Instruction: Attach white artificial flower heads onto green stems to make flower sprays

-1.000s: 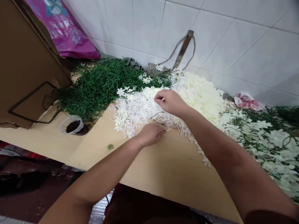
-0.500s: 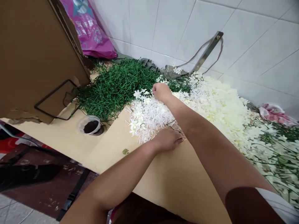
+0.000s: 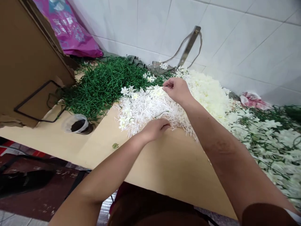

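A heap of small white plastic flower pieces (image 3: 143, 108) lies on the tan board (image 3: 169, 163). My right hand (image 3: 177, 90) hovers over the heap's far side, fingers pinched on a white flower piece. My left hand (image 3: 155, 128) rests closed at the heap's near edge, on a thin green stem (image 3: 161, 113); its fingertips are curled under. A mound of cream petals (image 3: 207, 94) lies just right of my right hand.
A pile of green plastic stems (image 3: 103, 83) lies at the back left beside a cardboard box (image 3: 25, 59) and a magenta bag (image 3: 68, 31). A small clear cup (image 3: 76, 124) stands on the board. Assembled flower sprigs (image 3: 270, 138) crowd the right. Tiled wall behind.
My right hand has drawn back from the far left of the white heap toward the cream petals. The left hand stays at the heap's near edge. The camera view has shifted.
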{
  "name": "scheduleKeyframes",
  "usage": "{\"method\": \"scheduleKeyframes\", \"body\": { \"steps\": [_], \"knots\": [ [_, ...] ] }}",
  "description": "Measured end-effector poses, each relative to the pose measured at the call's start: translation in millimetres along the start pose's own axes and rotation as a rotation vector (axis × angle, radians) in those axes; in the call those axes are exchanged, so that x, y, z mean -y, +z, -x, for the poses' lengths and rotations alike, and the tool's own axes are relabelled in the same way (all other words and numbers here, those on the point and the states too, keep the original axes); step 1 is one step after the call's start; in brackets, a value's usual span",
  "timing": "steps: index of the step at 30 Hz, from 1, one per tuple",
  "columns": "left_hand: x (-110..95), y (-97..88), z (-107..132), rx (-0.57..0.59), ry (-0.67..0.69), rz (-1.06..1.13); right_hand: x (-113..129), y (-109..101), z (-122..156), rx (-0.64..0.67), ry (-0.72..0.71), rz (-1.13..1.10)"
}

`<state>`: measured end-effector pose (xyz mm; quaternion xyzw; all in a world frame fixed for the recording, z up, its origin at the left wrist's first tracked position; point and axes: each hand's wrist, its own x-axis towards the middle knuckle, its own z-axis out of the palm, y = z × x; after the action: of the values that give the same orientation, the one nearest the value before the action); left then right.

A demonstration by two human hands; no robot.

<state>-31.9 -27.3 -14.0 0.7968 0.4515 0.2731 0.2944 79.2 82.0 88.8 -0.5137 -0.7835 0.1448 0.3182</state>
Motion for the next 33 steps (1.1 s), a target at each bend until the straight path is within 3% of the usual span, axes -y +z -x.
{"method": "scheduleKeyframes", "body": {
  "steps": [6,8,9,12,14,19,26,29,31,33],
  "knots": [
    [7.4,-10.3,3.3,-0.573,-0.035,0.162,-20.3,-28.6,57.4,-0.070,0.015,-0.194],
    [6.9,-17.3,5.8,-0.699,-0.008,0.172,-21.4,-34.3,82.1,-0.016,0.021,-0.225],
    [4.9,-20.3,7.4,-0.708,0.023,0.168,-21.2,-36.6,93.9,0.033,0.025,-0.238],
    [-7.6,-24.2,12.4,-0.533,0.118,0.212,-21.7,-42.1,123.6,0.166,0.080,-0.306],
    [-18.7,-22.6,14.7,-0.416,0.106,0.294,-24.6,-45.1,138.1,0.226,0.125,-0.327],
    [-37.5,-17.9,14.9,-0.234,-0.101,0.580,-41.8,-51.0,164.8,0.423,0.186,-0.294],
    [-33.4,-6.4,9.5,0.065,-0.218,0.710,-66.7,-54.1,178.3,0.714,0.164,-0.283],
    [-28.8,2.5,9.2,0.155,-0.244,0.693,-68.4,-47.8,169.2,0.571,0.131,-0.135],
    [-26.4,6.4,9.6,0.202,-0.260,0.682,-67.7,-37.1,160.7,0.432,0.113,-0.012],
    [-24.2,7.8,9.9,0.249,-0.284,0.667,-67.8,-22.3,152.9,0.374,0.055,0.133]
  ]
}}
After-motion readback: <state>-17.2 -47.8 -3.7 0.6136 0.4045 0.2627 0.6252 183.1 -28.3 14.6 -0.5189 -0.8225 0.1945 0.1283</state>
